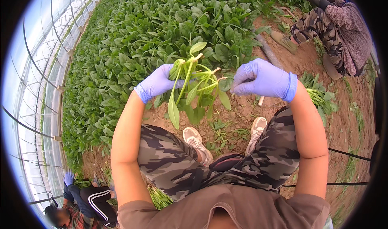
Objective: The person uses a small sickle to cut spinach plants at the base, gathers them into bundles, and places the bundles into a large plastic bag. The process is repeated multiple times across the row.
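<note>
My left hand (162, 81), in a thin blue-violet glove, grips a bunch of leafy greens (194, 83) that look like spinach, held over the soil before my knees. The cut root ends point up and to the right, and several leaves hang down. My right hand (260, 79), gloved alike, is just right of the bunch, apart from it, with fingers bent and the thumb near the fingertips. A small pale bit shows at its fingertips, too small to name. Past both hands stands a dense bed of the same greens (127, 47).
A gathered bundle of greens (319, 97) lies right of my right arm, another (159, 198) by my left hip. Loose leaves (221, 132) lie between my shoes. A co-worker (342, 35) sits upper right, another (88, 201) lower left. A greyish pole (268, 51) lies on the soil.
</note>
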A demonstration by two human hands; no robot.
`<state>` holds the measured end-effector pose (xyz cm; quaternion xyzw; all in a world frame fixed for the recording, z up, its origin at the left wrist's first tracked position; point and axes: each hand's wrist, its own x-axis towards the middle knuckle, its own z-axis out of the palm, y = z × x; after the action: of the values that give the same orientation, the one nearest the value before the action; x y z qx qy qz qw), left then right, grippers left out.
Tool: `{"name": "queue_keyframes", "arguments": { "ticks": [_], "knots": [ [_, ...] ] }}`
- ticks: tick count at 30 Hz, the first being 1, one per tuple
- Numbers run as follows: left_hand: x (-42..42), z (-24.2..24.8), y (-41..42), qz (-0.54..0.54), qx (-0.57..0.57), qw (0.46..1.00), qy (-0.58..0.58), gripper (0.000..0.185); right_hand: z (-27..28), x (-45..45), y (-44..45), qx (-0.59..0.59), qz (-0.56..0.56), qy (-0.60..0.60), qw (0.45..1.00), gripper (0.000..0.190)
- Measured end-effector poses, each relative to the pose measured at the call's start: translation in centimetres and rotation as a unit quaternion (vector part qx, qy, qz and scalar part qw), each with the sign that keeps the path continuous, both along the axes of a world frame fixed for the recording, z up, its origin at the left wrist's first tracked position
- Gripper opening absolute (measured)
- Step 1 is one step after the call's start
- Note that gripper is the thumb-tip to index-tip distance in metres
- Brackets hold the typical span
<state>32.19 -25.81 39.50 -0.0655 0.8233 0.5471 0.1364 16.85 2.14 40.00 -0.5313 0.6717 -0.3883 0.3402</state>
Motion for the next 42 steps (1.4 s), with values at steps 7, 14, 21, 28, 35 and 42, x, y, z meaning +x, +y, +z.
{"name": "queue_keyframes", "arguments": {
  "ticks": [7, 14, 21, 28, 35, 42],
  "knots": [
    [-0.4, -1.0, -0.1, 0.006, 0.018, 1.0, 0.017, 0.039, -0.9, 1.5, -1.1, -0.122, -0.116, 0.151, 0.974, 0.055],
    [-1.4, -0.7, 1.8, 0.009, 0.026, 1.0, 0.014, 0.036, -1.3, 3.8, -3.8, -0.236, -0.246, 0.342, 0.876, 0.039],
    [-1.6, -1.0, 2.7, 0.003, 0.035, 0.999, 0.029, 0.034, -0.9, 3.0, -4.0, -0.338, -0.222, 0.283, 0.87, 0.016],
    [-1.3, -1.0, 0.3, 0.003, 0.074, 0.996, 0.047, 0.036, 2.0, -0.1, 0.7, -0.282, -0.094, 0.291, 0.909, 0.078],
    [-2.1, -1.0, 3.2, -0.12, 0.033, 0.991, 0.042, 0.034, -1.7, 2.0, -5.1, -0.273, -0.107, 0.251, 0.922, 0.076],
    [-2.8, -0.9, 4.7, -0.205, -0.011, 0.979, 0.002, 0.058, -0.9, 1.8, -5.6, -0.277, 0.044, 0.026, 0.959, 0.034]
  ]
}}
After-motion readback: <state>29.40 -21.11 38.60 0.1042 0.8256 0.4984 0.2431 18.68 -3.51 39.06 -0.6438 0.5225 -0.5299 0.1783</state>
